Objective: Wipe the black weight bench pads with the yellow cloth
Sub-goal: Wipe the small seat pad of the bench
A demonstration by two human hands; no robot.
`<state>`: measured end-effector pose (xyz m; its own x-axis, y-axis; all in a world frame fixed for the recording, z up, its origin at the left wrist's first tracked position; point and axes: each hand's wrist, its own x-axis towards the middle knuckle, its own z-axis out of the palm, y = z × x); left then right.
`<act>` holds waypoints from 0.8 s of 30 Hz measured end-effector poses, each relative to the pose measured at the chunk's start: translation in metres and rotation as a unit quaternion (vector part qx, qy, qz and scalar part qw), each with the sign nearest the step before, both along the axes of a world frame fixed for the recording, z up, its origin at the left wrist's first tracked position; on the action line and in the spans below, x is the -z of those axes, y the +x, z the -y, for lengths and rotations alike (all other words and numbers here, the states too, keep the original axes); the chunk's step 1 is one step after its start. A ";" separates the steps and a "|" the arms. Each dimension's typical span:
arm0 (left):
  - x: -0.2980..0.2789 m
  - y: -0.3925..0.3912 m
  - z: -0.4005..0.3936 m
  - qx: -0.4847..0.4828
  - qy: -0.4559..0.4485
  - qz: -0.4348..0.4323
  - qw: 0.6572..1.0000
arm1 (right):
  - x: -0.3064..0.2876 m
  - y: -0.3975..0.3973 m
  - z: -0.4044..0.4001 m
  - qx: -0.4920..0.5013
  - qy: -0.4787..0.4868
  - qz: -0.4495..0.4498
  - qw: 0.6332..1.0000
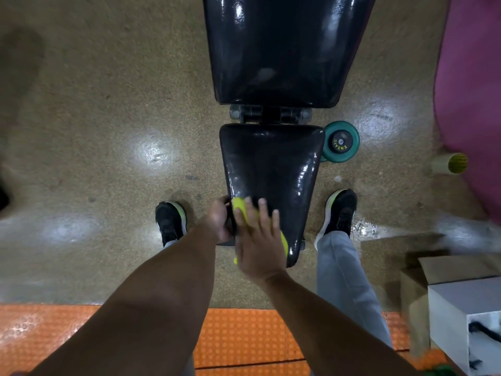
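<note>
Lying under the spread right grip [257, 237], yellow cloth [240, 206] covers seat pad [273, 164].

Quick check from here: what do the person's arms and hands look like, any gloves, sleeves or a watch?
Both forearms are bare up to the frame's edge: no sleeves, no watch, no bands show. The left hand and right hand wear no gloves, and I see no rings.

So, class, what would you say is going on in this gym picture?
A person stands astride the near end of a black weight bench and is wiping it. The right hand presses a yellow cloth flat on the seat pad, fingers spread. The left hand grips the pad's left edge. The longer back pad lies beyond, untouched at this moment. A teal weight plate lies on the floor beside the bench.
</note>
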<state>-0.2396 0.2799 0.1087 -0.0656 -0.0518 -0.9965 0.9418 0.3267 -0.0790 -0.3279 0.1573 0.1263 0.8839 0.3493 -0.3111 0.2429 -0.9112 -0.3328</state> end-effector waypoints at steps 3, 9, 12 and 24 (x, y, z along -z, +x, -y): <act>-0.004 0.002 -0.007 0.017 -0.019 -0.021 0.999 | 0.001 -0.018 0.001 -0.094 -0.007 0.012 0.995; -0.001 -0.001 -0.012 -0.034 -0.024 -0.014 0.999 | 0.003 0.019 0.026 -0.057 0.016 0.002 0.998; -0.003 0.002 -0.013 -0.040 -0.032 -0.022 0.998 | 0.000 0.024 -0.001 -0.025 0.004 -0.023 0.999; 0.002 0.049 -0.012 -0.112 -0.017 0.025 0.993 | 0.009 0.091 -0.021 0.004 -0.003 -0.040 0.999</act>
